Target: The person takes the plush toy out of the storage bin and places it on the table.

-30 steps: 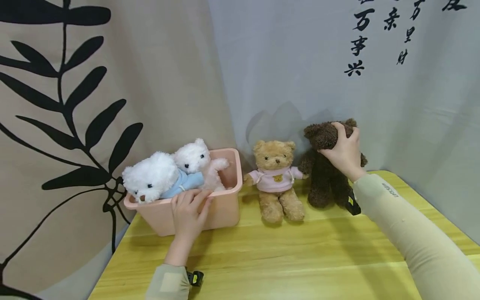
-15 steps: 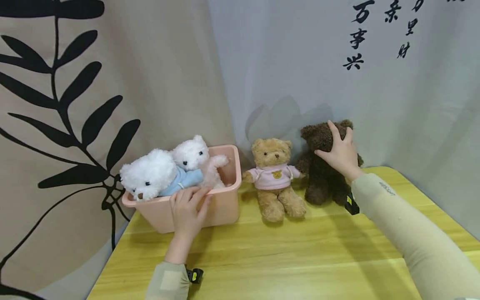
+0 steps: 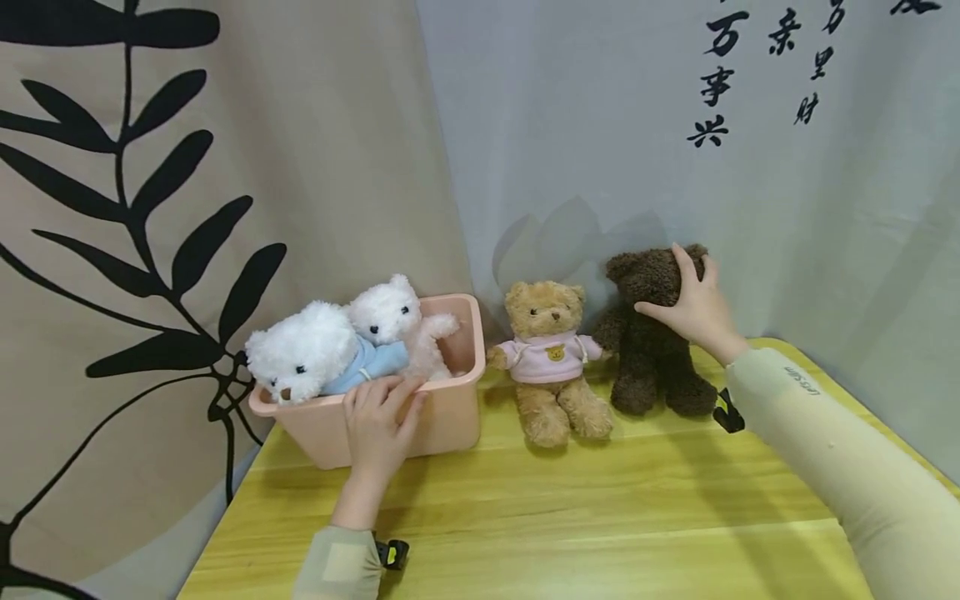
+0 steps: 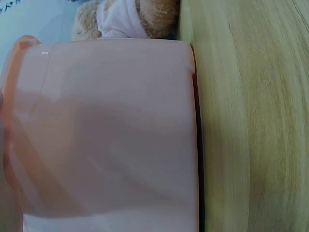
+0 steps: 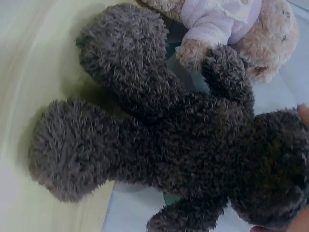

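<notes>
Pink bin [image 3: 442, 425] stands by the tabletop's [image 3: 540, 525] back left corner, the left hand [image 3: 380, 429] curled over its front rim, gripping; only the head view shows two white bears [image 3: 307, 354] inside. Next, near the back edge, sits a tan bear [image 3: 549, 358]. Toward the back right corner, the right hand [image 3: 697, 308], spread wide, grips an upright dark brown bear's [image 3: 651, 358] head; only the right wrist view shows its outer arm [image 5: 188, 215].
</notes>
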Tool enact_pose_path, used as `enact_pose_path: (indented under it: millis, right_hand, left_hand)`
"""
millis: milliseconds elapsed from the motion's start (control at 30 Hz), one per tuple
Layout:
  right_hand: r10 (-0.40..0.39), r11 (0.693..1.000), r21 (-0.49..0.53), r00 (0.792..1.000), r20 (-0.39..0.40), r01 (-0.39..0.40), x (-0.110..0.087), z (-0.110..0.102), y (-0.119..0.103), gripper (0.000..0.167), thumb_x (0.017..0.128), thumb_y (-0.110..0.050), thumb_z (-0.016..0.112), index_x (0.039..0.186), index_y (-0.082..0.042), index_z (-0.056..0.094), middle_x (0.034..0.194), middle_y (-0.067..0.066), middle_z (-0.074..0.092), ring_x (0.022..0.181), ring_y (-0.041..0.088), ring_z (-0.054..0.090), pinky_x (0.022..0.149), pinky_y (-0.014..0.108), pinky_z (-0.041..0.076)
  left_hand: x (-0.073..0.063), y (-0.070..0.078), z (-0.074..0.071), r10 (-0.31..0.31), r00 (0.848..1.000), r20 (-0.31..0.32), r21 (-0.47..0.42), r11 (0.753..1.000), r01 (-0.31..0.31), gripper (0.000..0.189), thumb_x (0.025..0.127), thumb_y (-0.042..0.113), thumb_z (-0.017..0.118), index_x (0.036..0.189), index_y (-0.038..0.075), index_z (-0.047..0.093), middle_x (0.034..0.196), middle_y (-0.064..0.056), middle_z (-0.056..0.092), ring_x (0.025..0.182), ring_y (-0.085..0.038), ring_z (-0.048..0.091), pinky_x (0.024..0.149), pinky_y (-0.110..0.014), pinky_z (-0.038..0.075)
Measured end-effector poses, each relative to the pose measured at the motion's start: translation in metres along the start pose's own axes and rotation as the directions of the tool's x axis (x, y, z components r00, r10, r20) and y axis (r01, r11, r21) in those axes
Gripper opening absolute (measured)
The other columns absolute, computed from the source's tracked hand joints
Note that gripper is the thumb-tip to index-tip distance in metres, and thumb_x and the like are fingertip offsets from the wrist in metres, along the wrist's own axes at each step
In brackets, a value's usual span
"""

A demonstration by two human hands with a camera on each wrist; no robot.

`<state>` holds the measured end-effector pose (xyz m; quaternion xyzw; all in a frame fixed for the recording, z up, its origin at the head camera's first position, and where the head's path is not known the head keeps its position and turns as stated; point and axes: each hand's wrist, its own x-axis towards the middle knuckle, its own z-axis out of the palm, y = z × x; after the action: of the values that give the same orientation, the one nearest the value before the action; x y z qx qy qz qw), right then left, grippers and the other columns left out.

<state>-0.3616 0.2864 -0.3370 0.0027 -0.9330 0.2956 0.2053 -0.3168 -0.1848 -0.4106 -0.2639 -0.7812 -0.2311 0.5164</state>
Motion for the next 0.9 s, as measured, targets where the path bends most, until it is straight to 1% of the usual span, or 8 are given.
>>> enact_pose_path:
  millis: [133, 233, 367, 433, 533, 700, 767, 900]
  right_hand:
    - [-0.004, 1.000, -0.008, 0.999, -0.048, 0.003, -0.001, -0.007, 0.003, 0.108, 0.081, -0.066, 0.063, 0.156, -0.026, -0.004, 0.155, 0.030, -0.010, 0.107, 0.064, 0.041, 0.070, 0.067, 0.040]
    - [-0.035, 0.998, -0.052, 0.990, -0.137, 0.029, -0.002, -0.013, -0.002, 0.102, 0.083, -0.066, 0.061, 0.157, -0.022, 0.006, 0.156, 0.026, -0.003, 0.116, 0.060, 0.037, 0.083, 0.069, 0.033]
    - [-0.182, 0.982, -0.093, 0.950, -0.255, 0.163, 0.003, -0.013, -0.027, 0.086, 0.086, -0.056, 0.065, 0.152, -0.017, 0.027, 0.155, 0.021, 0.009, 0.134, 0.050, 0.023, 0.099, 0.068, 0.015]
    - [-0.299, 0.954, -0.086, 0.916, -0.267, 0.287, 0.009, -0.006, -0.050, 0.079, 0.086, -0.048, 0.069, 0.148, -0.014, 0.033, 0.153, 0.021, 0.015, 0.134, 0.046, 0.026, 0.101, 0.066, 0.017]
    - [-0.456, 0.884, 0.002, 0.860, -0.229, 0.468, 0.017, 0.010, -0.099, 0.080, 0.081, -0.036, 0.078, 0.146, -0.014, 0.036, 0.149, 0.021, 0.023, 0.132, 0.042, 0.030, 0.103, 0.063, 0.023]
    - [-0.628, 0.747, 0.197, 0.771, -0.107, 0.636, 0.021, 0.044, -0.193, 0.096, 0.071, -0.034, 0.087, 0.149, -0.019, 0.033, 0.151, 0.015, 0.023, 0.138, 0.031, 0.027, 0.108, 0.054, 0.027]
    - [-0.700, 0.680, 0.245, 0.711, -0.067, 0.691, 0.018, 0.060, -0.226, 0.098, 0.070, -0.036, 0.088, 0.150, -0.021, 0.032, 0.153, 0.012, 0.021, 0.139, 0.027, 0.025, 0.108, 0.052, 0.028]
    - [-0.836, 0.535, 0.252, 0.549, 0.017, 0.806, 0.006, 0.089, -0.282, 0.097, 0.070, -0.047, 0.085, 0.149, -0.022, 0.035, 0.156, 0.008, 0.018, 0.142, 0.021, 0.020, 0.109, 0.049, 0.024]
  left_hand:
    - [0.000, -0.001, 0.001, 0.002, 1.000, -0.003, -0.009, 1.000, -0.002, 0.031, 0.096, 0.041, 0.058, 0.100, 0.015, 0.074, 0.094, -0.009, 0.066, 0.086, -0.033, 0.057, 0.085, -0.053, 0.033]
    - [0.001, -0.001, 0.001, 0.005, 1.000, -0.006, -0.011, 1.000, -0.005, 0.029, 0.095, 0.040, 0.059, 0.101, 0.015, 0.074, 0.094, -0.009, 0.066, 0.086, -0.033, 0.057, 0.084, -0.053, 0.033]
    - [0.000, -0.001, 0.001, 0.004, 1.000, -0.004, -0.003, 1.000, -0.004, 0.029, 0.095, 0.039, 0.059, 0.101, 0.015, 0.074, 0.094, -0.009, 0.066, 0.087, -0.033, 0.057, 0.084, -0.052, 0.033]
    - [0.000, -0.002, 0.000, 0.006, 1.000, -0.008, 0.003, 1.000, -0.006, 0.030, 0.095, 0.040, 0.059, 0.100, 0.015, 0.074, 0.094, -0.009, 0.065, 0.087, -0.033, 0.057, 0.084, -0.053, 0.033]
    - [0.001, -0.004, -0.001, 0.010, 1.000, -0.011, 0.003, 1.000, -0.010, 0.029, 0.095, 0.040, 0.059, 0.100, 0.015, 0.074, 0.094, -0.009, 0.065, 0.086, -0.033, 0.057, 0.084, -0.052, 0.033]
    - [0.002, -0.005, 0.000, 0.011, 1.000, 0.010, -0.005, 1.000, -0.011, 0.027, 0.094, 0.038, 0.061, 0.102, 0.016, 0.074, 0.096, -0.008, 0.065, 0.087, -0.033, 0.056, 0.084, -0.052, 0.033]
    - [0.001, -0.005, 0.001, 0.012, 1.000, 0.014, -0.004, 1.000, -0.012, 0.026, 0.094, 0.038, 0.061, 0.102, 0.017, 0.074, 0.096, -0.007, 0.065, 0.087, -0.032, 0.056, 0.085, -0.052, 0.033]
    - [-0.001, -0.005, 0.001, 0.023, 1.000, 0.017, 0.004, 1.000, -0.023, 0.025, 0.093, 0.037, 0.062, 0.103, 0.018, 0.074, 0.096, -0.006, 0.065, 0.088, -0.031, 0.056, 0.085, -0.051, 0.034]
